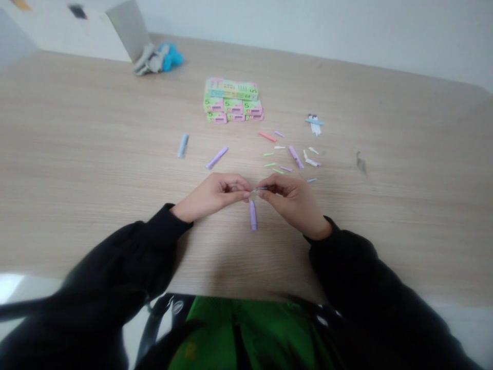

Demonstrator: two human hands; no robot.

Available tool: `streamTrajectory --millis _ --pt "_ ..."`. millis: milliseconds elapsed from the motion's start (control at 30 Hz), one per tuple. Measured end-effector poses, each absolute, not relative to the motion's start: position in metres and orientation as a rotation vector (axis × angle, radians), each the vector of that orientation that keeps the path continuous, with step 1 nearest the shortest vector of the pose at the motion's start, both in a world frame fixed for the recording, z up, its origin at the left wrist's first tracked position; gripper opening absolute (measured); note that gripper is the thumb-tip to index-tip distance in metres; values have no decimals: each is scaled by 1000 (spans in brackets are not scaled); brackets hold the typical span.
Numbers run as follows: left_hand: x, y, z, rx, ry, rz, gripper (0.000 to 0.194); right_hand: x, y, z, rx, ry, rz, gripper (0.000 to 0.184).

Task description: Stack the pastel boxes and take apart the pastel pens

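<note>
My left hand [227, 190] and my right hand [290, 198] meet above the table, fingertips almost touching. Both pinch a small, thin, pale-and-dark piece [253, 191], too small to name surely. Just below the fingertips lies a purple pen-like tube [253, 216] on the wood. Beyond my right hand are another purple tube [296, 156], a coral stick [267, 136], several small green pieces [270, 164] and white pieces [311, 162]. A longer purple tube [216, 158] and a light blue tube [183, 146] rest beyond my left hand.
Small green-and-pink boxes [233, 103] are stacked toward the back. White strips [315, 126] with a blue stick across them lie at right. Grey and blue crumpled items [159, 57] sit beside a large white box [77, 31] at back left. A wall borders the table [404, 205].
</note>
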State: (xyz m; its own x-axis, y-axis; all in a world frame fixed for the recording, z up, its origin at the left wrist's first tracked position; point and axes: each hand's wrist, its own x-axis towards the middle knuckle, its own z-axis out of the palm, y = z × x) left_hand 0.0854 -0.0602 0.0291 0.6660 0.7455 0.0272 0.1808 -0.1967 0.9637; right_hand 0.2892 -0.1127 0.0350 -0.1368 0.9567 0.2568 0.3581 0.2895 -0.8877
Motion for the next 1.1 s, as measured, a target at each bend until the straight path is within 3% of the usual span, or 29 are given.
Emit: streamTrajectory --millis 433,1100 --pt "88 -62 29 1726 698 560 23 284 -108 26 -1143 -1377 1060 23" --pt "90 -64 28 1618 708 570 20 285 -114 32 -1189 -1445 900 6"
